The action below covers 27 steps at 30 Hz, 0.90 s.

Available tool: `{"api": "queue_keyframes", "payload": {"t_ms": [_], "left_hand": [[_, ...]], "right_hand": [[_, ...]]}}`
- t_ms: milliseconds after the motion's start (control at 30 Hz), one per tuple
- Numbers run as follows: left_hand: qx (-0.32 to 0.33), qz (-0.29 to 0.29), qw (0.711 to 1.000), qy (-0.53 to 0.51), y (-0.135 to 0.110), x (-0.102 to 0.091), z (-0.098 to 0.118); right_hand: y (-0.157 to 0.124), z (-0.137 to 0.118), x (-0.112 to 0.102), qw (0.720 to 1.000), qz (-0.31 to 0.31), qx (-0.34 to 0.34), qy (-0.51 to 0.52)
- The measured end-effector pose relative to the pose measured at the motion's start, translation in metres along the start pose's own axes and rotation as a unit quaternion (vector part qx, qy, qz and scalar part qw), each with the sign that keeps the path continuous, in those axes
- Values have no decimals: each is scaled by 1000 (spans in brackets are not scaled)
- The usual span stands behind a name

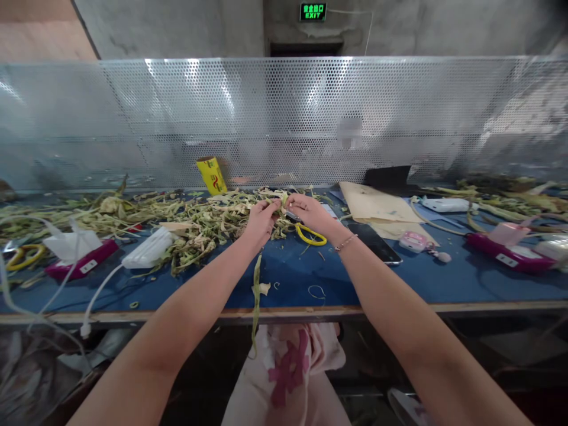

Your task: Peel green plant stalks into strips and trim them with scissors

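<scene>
Both of my hands meet over a pile of wilted plant scraps (217, 222) on the blue tabletop. My left hand (261, 220) is closed in a pinch on a small pale-green plant piece (283, 205). From the other side, my right hand (309, 213) pinches the same piece; the fingers partly hide it. Just below my right hand lie scissors with yellow handles (323, 240), their blades mostly covered. A long, flat green plant strip (256, 290) hangs over the table's front edge beneath my hands.
A yellow box (212, 176) stands behind the pile. A white power bank (148, 248) and a magenta power strip (82, 260) lie left. To the right are a black phone (375, 242), brown paper (377, 204) and a pink case (413, 241). A perforated metal screen (284, 118) closes off the back.
</scene>
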<state>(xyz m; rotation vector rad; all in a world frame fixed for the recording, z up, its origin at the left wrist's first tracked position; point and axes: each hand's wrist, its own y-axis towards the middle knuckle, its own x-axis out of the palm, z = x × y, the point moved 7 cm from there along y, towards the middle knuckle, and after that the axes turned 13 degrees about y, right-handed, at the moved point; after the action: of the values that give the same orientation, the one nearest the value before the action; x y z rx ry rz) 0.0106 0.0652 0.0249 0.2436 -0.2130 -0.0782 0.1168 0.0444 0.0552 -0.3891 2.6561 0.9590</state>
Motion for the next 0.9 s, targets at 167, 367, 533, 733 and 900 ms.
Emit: {"api": "queue_keyframes", "payload": {"t_ms": [167,367,533,733,900], "left_hand": [[8,-9,1000,26,2,1,2],[87,-6,988,126,7,-4,3],[105,-43,978,177,4,2,0],[102,-37,979,175,2,3,0],[94,-31,980,170,1,3,-1]], "right_hand": [[0,5,4,993,-29,34,106],[-2,8,-6,994,75,52,58],[-4,0,-10,993,94,1,-70],[-7,-6,-5,972,78,-20,-222],[-6,-2,-5,974,109,-23,-200]]}}
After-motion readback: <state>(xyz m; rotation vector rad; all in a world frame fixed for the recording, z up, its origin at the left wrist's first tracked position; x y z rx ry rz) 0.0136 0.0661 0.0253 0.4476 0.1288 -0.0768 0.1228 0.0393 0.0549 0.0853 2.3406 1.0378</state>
